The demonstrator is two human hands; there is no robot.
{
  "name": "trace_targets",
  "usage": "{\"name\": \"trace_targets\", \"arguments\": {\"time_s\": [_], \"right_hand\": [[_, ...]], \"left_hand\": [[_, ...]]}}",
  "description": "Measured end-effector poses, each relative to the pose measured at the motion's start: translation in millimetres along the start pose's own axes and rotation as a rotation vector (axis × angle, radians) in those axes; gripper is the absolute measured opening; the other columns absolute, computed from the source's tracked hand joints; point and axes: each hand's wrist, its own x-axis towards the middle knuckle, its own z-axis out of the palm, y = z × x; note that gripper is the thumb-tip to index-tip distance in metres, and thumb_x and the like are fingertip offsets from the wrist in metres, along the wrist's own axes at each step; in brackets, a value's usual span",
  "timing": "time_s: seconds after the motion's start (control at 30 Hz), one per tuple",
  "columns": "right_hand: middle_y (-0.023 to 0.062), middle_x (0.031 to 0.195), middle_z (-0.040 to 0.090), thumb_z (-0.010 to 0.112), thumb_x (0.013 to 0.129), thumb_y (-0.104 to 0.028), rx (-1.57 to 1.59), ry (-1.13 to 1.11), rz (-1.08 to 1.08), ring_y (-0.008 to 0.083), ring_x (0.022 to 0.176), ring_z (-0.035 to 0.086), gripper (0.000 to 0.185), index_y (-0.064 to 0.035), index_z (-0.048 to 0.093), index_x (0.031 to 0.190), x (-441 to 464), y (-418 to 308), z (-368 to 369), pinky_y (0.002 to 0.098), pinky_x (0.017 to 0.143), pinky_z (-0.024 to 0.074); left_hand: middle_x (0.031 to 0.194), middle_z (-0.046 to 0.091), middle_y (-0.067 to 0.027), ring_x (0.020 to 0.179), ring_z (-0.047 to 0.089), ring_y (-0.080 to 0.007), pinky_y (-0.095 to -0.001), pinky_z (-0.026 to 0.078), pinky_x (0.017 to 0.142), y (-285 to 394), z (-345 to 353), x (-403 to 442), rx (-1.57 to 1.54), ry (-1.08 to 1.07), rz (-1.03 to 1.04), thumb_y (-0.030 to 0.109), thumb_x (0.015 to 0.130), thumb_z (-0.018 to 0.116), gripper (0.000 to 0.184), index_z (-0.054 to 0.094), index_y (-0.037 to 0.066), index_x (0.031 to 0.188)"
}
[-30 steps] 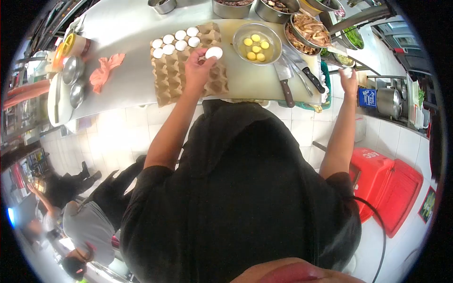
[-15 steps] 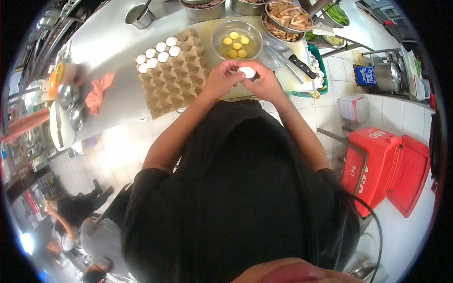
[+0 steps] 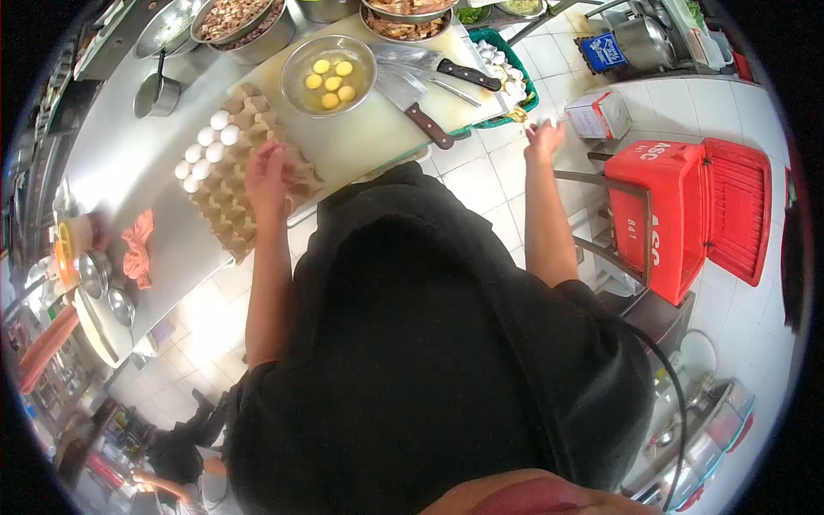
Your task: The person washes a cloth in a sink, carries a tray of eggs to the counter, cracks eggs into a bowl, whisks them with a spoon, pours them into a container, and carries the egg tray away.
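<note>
My left hand [image 3: 269, 176] is over the near right part of the brown egg tray [image 3: 230, 206], fingers bent and blurred; whether anything is between them is unclear. Several white eggs [image 3: 206, 136] sit at the tray's left side. My right hand [image 3: 544, 139] is stretched out to the right, past the green basket, fingers curled around something small and whitish that I cannot make out. Between the hands, farther back, a metal bowl [image 3: 294, 96] holds several yolks [image 3: 332, 83] in clear egg white. It stands on the pale cutting board [image 3: 296, 136].
A cleaver [image 3: 429, 125] and a black-handled knife [image 3: 469, 74] lie right of the bowl. The green basket [image 3: 528, 86] holds white shells. Food-filled pots [image 3: 257, 43] stand behind. A pink cloth [image 3: 137, 249] lies left. A red bin [image 3: 657, 206] stands right; people are at lower left.
My hands, together around a white egg half a second ago, are now far apart, left over the tray and right out to the side. The view has turned, moving the table leftward.
</note>
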Motion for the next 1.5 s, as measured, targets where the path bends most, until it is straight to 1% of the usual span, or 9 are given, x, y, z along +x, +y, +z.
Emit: {"name": "trace_targets", "arguments": {"time_s": [0.1,0.3,0.6,0.87,1.1,1.2,1.3,1.4,1.5], "right_hand": [[0.0174,0.121,0.052,0.050,0.094,-0.015,-0.015,-0.254,0.093,0.0304,0.101,0.059,0.035,-0.0053,0.049,0.127,-14,32,25,0.0440,0.081,0.0532],[0.0178,0.112,0.058,0.048,0.091,-0.013,0.403,-0.278,0.167,0.0320,0.099,0.059,0.028,0.0026,0.048,0.115,4,14,11,0.0423,0.084,0.0518],[0.0061,0.092,0.063,0.066,0.090,-0.013,-0.302,-0.757,-0.490,0.0105,0.078,0.056,0.037,-0.0001,0.054,0.123,-163,-111,176,0.0254,0.074,0.0471],[0.0186,0.094,0.068,0.065,0.091,-0.032,-0.840,-0.911,-1.128,0.0317,0.086,0.067,0.037,-0.0051,0.058,0.115,-200,-69,297,0.0387,0.078,0.0512],[0.0251,0.100,0.067,0.052,0.093,-0.048,-1.271,-0.863,-1.136,0.0449,0.093,0.064,0.043,-0.0106,0.058,0.113,-244,-92,321,0.0513,0.078,0.0492],[0.0199,0.095,0.069,0.058,0.092,-0.043,-1.051,-0.928,-1.118,0.0371,0.091,0.066,0.040,-0.0087,0.058,0.112,-233,-81,330,0.0458,0.074,0.0505],[0.0108,0.089,0.069,0.063,0.091,-0.033,-0.622,-1.039,-0.314,0.0222,0.073,0.064,0.032,-0.0073,0.061,0.109,-221,-88,329,0.0340,0.066,0.0495],[0.0064,0.085,0.065,0.066,0.089,-0.025,-0.018,-1.083,0.126,0.0144,0.071,0.057,0.025,-0.0076,0.061,0.106,-209,-112,304,0.0271,0.060,0.0446],[0.0086,0.104,0.061,0.066,0.087,-0.011,0.114,-1.097,0.011,0.0230,0.094,0.060,0.022,-0.0042,0.057,0.105,-155,-146,262,0.0342,0.073,0.0495]], "left_hand": [[0.090,0.066,-0.0053,0.069,0.060,-0.0093,-0.0224,0.049,0.053,3,-5,2,0.087,0.019,0.024,0.014,0.092,0.063,0.022,0.062,0.002,0.111],[0.090,0.065,-0.0030,0.070,0.059,-0.0091,-0.0223,0.049,0.061,17,-23,3,0.229,0.122,0.112,0.012,0.091,0.064,0.022,0.063,0.001,0.109],[0.091,0.064,-0.0049,0.079,0.058,-0.0103,-0.0261,0.049,0.071,-2,-105,2,0.232,0.408,0.205,0.008,0.088,0.063,0.019,0.064,0.000,0.105],[0.096,0.061,-0.0103,0.086,0.059,-0.0201,-0.0332,0.051,0.071,-30,-173,1,0.602,0.659,0.435,0.012,0.084,0.066,0.025,0.064,0.002,0.107],[0.108,0.058,-0.0146,0.087,0.062,-0.0276,-0.0365,0.052,0.076,-45,-205,-3,0.973,0.738,0.549,0.019,0.083,0.069,0.036,0.061,0.001,0.114],[0.108,0.060,-0.0148,0.088,0.064,-0.0276,-0.0364,0.052,0.077,-51,-204,-2,0.730,0.632,0.239,0.020,0.083,0.070,0.042,0.059,0.000,0.118],[0.105,0.063,-0.0132,0.087,0.065,-0.0256,-0.0366,0.052,0.079,-53,-206,2,0.636,0.581,0.195,0.018,0.079,0.073,0.045,0.058,0.002,0.119],[0.103,0.065,-0.0134,0.090,0.066,-0.0248,-0.0360,0.053,0.077,-50,-209,5,0.508,0.564,0.096,0.019,0.079,0.073,0.048,0.057,0.002,0.121],[0.100,0.066,-0.0134,0.088,0.066,-0.0240,-0.0363,0.053,0.076,-54,-211,8,0.545,0.565,0.129,0.020,0.080,0.073,0.048,0.057,0.002,0.121]]}}
